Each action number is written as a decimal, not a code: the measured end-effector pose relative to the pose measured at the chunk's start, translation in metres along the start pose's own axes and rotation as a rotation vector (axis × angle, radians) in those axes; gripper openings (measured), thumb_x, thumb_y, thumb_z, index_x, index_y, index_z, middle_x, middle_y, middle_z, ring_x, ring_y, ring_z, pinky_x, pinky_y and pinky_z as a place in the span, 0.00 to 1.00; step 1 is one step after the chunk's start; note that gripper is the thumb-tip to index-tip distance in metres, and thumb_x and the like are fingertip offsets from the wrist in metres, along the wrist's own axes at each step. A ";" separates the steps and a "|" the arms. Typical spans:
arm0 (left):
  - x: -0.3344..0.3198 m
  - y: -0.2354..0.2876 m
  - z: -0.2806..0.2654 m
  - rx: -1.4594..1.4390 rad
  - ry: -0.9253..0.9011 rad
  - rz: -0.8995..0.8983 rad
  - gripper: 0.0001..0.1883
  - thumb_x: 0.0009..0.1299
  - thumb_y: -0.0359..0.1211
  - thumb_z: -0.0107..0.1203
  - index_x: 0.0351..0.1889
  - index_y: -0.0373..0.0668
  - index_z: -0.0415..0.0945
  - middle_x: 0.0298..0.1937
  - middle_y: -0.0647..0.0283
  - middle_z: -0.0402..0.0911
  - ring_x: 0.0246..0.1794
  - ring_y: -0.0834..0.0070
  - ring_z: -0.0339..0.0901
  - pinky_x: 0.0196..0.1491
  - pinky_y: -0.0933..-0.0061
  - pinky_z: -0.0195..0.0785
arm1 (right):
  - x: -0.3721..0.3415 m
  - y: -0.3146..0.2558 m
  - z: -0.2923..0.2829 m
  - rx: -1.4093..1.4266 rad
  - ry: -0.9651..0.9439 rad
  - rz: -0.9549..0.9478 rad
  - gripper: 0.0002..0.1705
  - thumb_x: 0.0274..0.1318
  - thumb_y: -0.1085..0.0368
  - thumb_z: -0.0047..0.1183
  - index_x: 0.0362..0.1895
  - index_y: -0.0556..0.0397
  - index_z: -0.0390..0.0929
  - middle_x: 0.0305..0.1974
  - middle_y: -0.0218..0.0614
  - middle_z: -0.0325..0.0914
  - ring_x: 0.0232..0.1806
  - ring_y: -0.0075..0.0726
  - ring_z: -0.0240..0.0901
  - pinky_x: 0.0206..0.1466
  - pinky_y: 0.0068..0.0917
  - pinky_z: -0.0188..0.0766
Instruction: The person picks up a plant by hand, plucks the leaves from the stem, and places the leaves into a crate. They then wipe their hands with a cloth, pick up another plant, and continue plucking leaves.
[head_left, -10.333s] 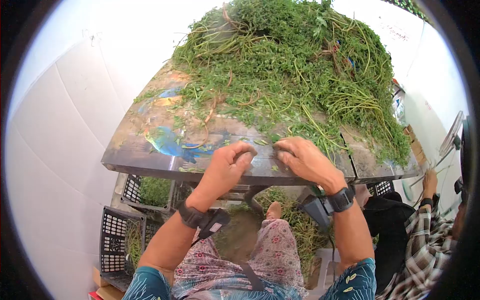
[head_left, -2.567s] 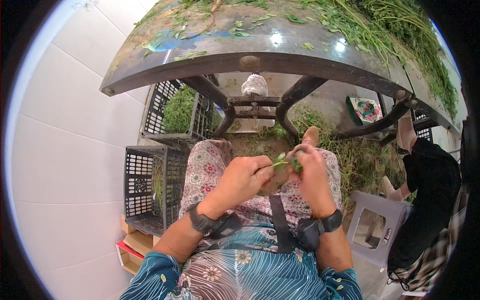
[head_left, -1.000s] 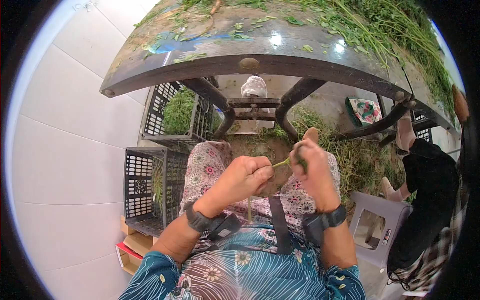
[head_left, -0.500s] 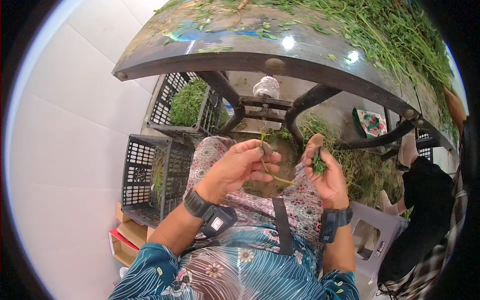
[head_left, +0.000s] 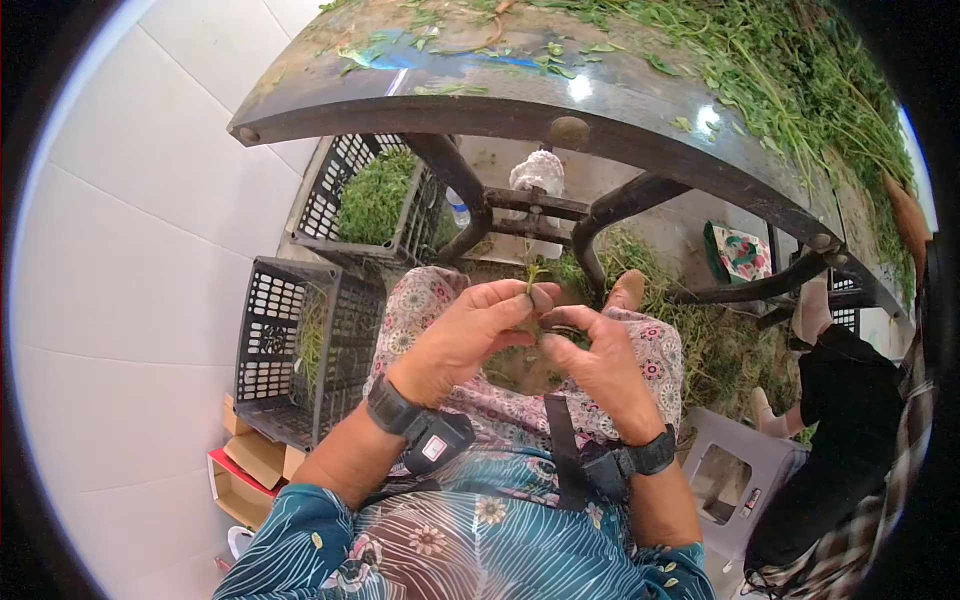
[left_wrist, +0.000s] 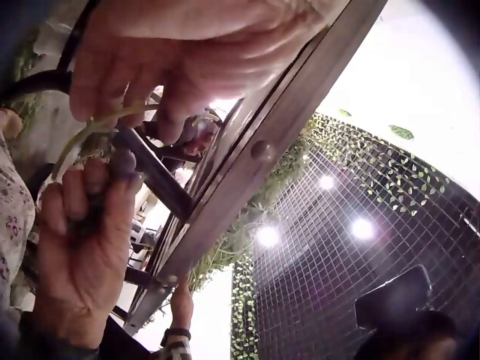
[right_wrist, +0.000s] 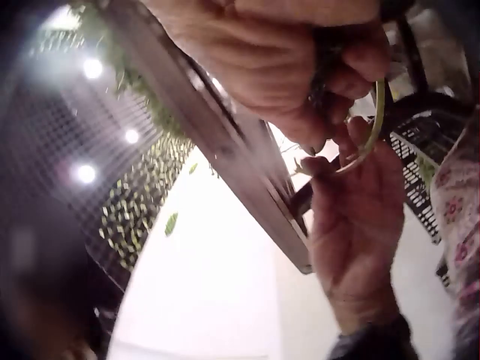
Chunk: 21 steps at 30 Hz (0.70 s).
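Note:
Over the lap, my left hand (head_left: 465, 325) pinches a thin green stem (right_wrist: 379, 112) between thumb and fingertips. Leafy tips of the stem stick up just past those fingertips in the head view. Close beside it, my right hand (head_left: 605, 365) has its fingers curled in, thumb and forefinger at the left fingertips. A dark clump of green leaves (left_wrist: 86, 223) sits inside the curled right fingers, mostly hidden by them. In the left wrist view the stem bends down from the left fingers toward the right hand.
Ahead is a table (head_left: 330, 95) bearing a large heap of leafy greens (head_left: 800, 100). Black crates (head_left: 268, 345) with greens stand at the left, above a cardboard box (head_left: 240, 485). Stems litter the floor; a grey stool (head_left: 715, 430) and another person's leg (head_left: 830, 400) are right.
The right hand, palm up with its leaves showing half a second ago, has turned over and moved left to the left hand's fingertips. Earlier the hands were over the table edge.

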<state>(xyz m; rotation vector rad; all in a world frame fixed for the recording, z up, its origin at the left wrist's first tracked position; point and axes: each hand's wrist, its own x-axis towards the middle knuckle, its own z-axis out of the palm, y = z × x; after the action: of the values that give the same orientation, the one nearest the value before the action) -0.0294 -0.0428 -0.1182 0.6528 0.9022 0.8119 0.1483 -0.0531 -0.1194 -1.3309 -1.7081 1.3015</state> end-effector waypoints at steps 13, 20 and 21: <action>0.007 -0.006 -0.010 -0.236 -0.011 0.029 0.08 0.68 0.35 0.48 0.40 0.42 0.69 0.44 0.57 0.77 0.43 0.67 0.76 0.45 0.68 0.71 | 0.006 0.054 -0.019 1.016 0.154 0.356 0.08 0.57 0.60 0.47 0.37 0.50 0.67 0.30 0.28 0.69 0.25 0.25 0.65 0.25 0.17 0.61; 0.007 0.002 -0.032 -0.252 -0.001 0.086 0.08 0.68 0.35 0.46 0.40 0.41 0.69 0.41 0.58 0.76 0.42 0.66 0.76 0.44 0.65 0.72 | 0.009 0.041 -0.022 1.250 0.277 0.407 0.10 0.59 0.58 0.44 0.38 0.50 0.66 0.36 0.35 0.71 0.38 0.35 0.70 0.35 0.26 0.70; 0.006 0.004 -0.039 -0.243 0.002 0.101 0.09 0.69 0.36 0.46 0.40 0.41 0.68 0.41 0.58 0.76 0.42 0.66 0.76 0.43 0.65 0.72 | 0.010 0.038 -0.021 1.299 0.269 0.417 0.11 0.59 0.58 0.44 0.39 0.51 0.67 0.36 0.37 0.71 0.40 0.37 0.70 0.37 0.27 0.71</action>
<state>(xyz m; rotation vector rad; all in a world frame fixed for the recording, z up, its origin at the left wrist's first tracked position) -0.0628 -0.0296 -0.1362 0.4874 0.7616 0.9953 0.1773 -0.0365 -0.1493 -0.9330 -0.1606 1.8196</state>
